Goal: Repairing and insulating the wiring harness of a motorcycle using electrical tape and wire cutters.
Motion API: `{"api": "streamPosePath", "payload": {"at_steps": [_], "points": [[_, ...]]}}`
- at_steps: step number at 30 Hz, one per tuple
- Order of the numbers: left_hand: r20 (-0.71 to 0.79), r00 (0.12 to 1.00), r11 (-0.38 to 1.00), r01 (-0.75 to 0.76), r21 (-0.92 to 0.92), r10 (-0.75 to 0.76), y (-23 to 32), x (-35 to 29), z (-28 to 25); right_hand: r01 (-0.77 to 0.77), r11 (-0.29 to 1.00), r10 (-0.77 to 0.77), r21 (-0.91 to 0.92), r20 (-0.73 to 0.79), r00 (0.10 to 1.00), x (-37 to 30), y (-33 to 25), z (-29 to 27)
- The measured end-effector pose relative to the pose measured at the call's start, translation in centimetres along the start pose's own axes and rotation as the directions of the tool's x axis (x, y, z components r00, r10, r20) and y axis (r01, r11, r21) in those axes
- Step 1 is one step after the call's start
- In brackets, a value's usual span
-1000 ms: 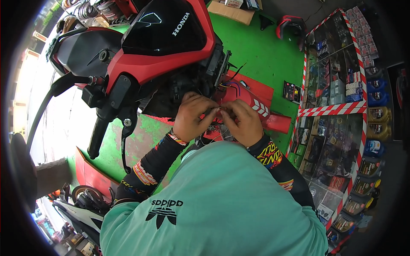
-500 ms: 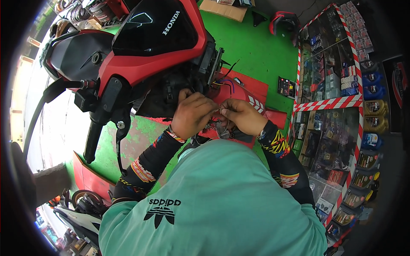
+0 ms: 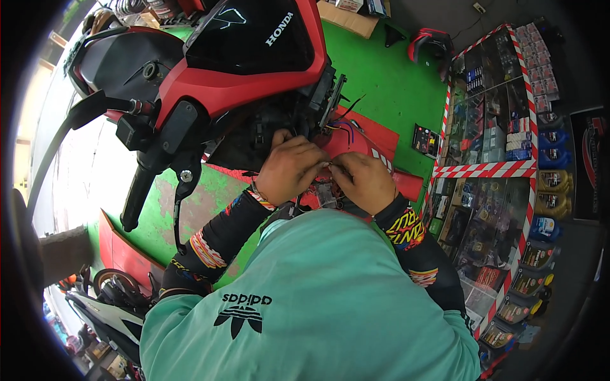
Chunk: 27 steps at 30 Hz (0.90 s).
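My left hand (image 3: 290,166) and my right hand (image 3: 367,180) meet fingertip to fingertip in front of the opened front of a red and black motorcycle (image 3: 235,89). Both are closed in a pinch on what looks like a thin wire; its ends are mostly hidden by the fingers. Just below the fingertips lies a small cluster of loose wires and a greyish part (image 3: 326,192). Beyond my right hand, blue, yellow and dark wires (image 3: 346,124) stick out by the motorcycle's exposed front.
A black handlebar grip with its lever (image 3: 184,184) juts out at the left. Red panels (image 3: 121,244) lie on the green floor (image 3: 368,76). On the right stands a glass display case (image 3: 489,165) edged with striped tape, with several bottles (image 3: 551,190) beyond it.
My right hand has turned inward, its back now more to the top, with fingers still at the left fingertips. The view has shifted slightly, moving the motorcycle down and right.
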<state>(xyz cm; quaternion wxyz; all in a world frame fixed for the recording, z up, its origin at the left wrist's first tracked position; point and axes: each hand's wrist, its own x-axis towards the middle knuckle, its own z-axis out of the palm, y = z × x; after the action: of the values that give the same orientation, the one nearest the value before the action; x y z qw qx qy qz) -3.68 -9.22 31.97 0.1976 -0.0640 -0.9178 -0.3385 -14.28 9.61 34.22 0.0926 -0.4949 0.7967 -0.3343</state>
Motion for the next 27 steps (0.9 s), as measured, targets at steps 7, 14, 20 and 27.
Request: {"api": "streamPosePath", "payload": {"at_steps": [7, 14, 20, 27], "points": [[-0.020, 0.997, 0.996, -0.077, 0.037, 0.078, -0.3, -0.6, 0.4, -0.521, 0.729, 0.380, 0.444, 0.372, 0.847, 0.7, 0.7, -0.9], [-0.125, 0.982, 0.990, -0.136, 0.042, 0.140, -0.6, -0.9, 0.8, -0.760, -0.033, 0.339, 0.649, 0.722, 0.603, 0.4, 2.5, 0.1], [-0.098, 0.993, 0.998, -0.062, -0.006, 0.061, -0.6, -0.8, 0.6, -0.322, 0.787, 0.367, 0.526, 0.020, 0.930, -1.4, -0.4, 1.7], [-0.110, 0.993, 0.998, -0.054, -0.032, 0.050, -0.6, -0.8, 0.7, -0.037, 0.992, 0.056, 0.120, -0.154, 0.987, -0.9, -1.0, 1.1]]}}
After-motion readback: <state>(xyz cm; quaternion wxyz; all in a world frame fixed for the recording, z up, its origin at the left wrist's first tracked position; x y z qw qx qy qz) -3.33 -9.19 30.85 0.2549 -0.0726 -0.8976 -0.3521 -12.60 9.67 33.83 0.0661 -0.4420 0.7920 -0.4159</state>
